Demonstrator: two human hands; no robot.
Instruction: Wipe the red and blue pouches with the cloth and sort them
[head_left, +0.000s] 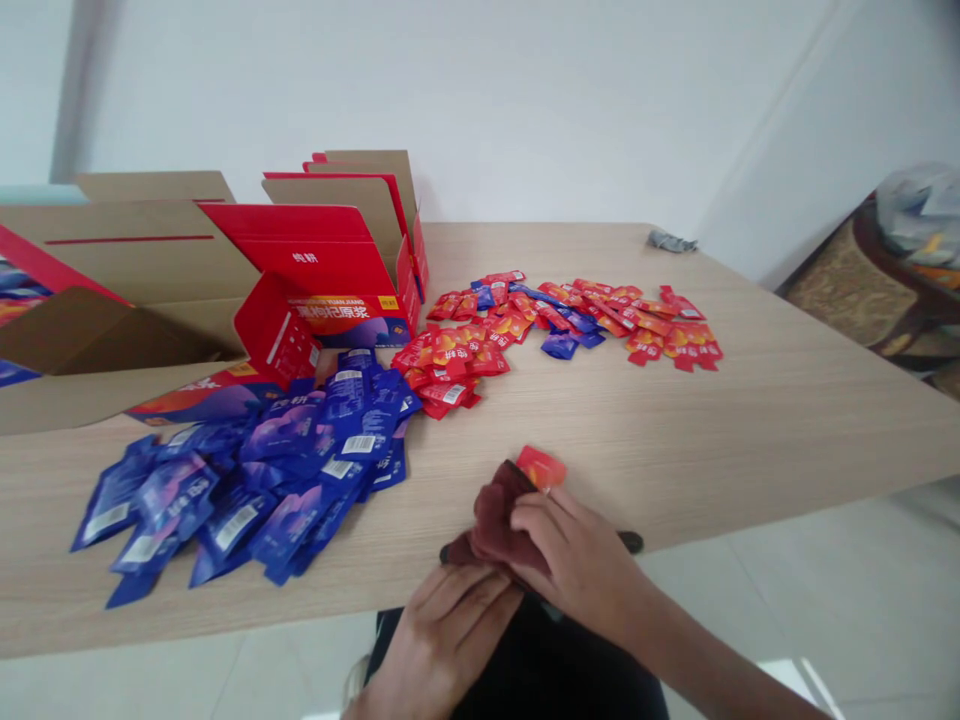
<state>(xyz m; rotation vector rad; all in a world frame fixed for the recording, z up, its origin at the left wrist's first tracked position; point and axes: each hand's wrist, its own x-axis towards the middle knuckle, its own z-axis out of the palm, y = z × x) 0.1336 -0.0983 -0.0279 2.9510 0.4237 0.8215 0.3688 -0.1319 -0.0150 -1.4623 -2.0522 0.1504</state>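
Observation:
A maroon cloth point(501, 520) is bunched up at the table's front edge. My right hand point(581, 560) closes its fingers on the right side of this cloth. My left hand point(454, 625) presses its fingers, held together, over the lower edge of the cloth. One red sachet point(541, 467) pokes out just beyond the cloth, by my right fingertips; its lower part is hidden. The tip of a dark object point(631, 542) shows to the right of my right hand, the rest of it covered.
Several large blue pouches point(300, 450) lie heaped on the left. Behind them stand open cardboard boxes point(307, 245). Red sachets point(450, 360) and some small blue sachets point(574, 325) spread across the table point(750, 430). A grey crumpled scrap point(671, 241) lies at the far edge.

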